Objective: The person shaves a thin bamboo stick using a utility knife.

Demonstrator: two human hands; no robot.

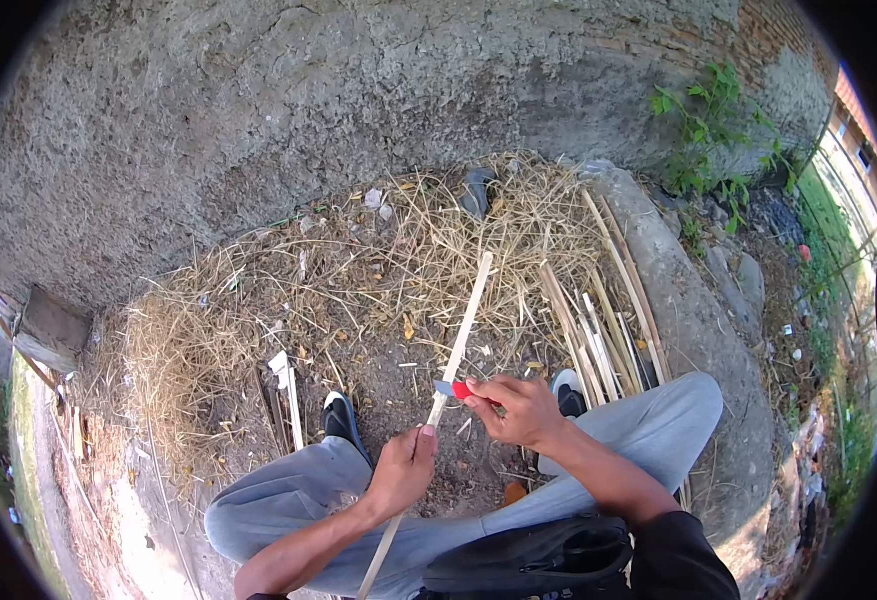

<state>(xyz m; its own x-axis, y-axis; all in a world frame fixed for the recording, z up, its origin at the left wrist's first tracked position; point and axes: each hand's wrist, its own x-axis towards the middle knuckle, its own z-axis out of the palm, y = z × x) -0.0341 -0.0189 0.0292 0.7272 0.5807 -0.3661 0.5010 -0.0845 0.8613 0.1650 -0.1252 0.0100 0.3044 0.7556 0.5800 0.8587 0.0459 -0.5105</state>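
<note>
The person wears faded grey-blue trousers (pixel 539 497), with a dark, white-toed left shoe (pixel 343 420) and matching right shoe (pixel 568 392) below the trouser legs, crumpled black fabric (pixel 529 562) at the trousers' waist, and a black cloth right sleeve (pixel 686 557) beside them.

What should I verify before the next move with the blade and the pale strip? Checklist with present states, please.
1. Strip held: ok. The left hand is closed around the pale strip, below the blade.
2. Tool held: ok. The right hand grips the red-handled blade by its handle.
3. Left thumb well clear of the blade: not ok, in my judgement. It sits close below it along the strip.
4. Far end unobstructed: ok. Nothing visibly covers it where it shows against the straw.
5. Cutting depth: cannot tell. The contact area is too small to read.
6. Blade sharpness: cannot tell from this view.
</note>
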